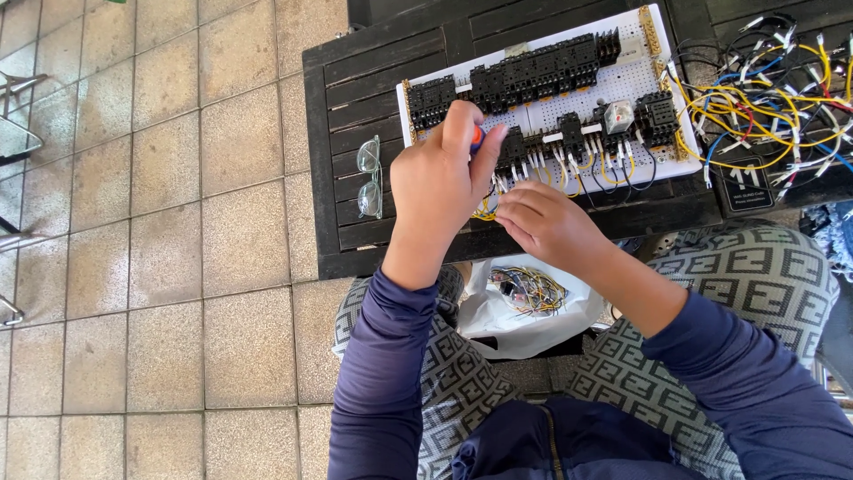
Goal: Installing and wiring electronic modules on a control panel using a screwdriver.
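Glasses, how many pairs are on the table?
1. The clear safety glasses lie on the dark slatted table, left of the white wiring board and just left of the left hand holding a screwdriver. The hands could hide small things.

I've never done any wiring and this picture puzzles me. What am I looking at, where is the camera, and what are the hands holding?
The camera sits on the person's head and looks straight down, so you see their own arms, lap and the tiled floor. In front of them is a dark slatted table. On it lies a white perforated board carrying rows of black terminal blocks joined by short wires. The left hand grips a tool with an orange and blue handle, seemingly a screwdriver, pointed down at the board. The right hand pinches at the wires along the board's near edge; exactly what it holds is hidden. A pair of clear safety glasses lies left of the board, a tangle of loose coloured wires to its right, and a white bag of more wires rests between the knees.
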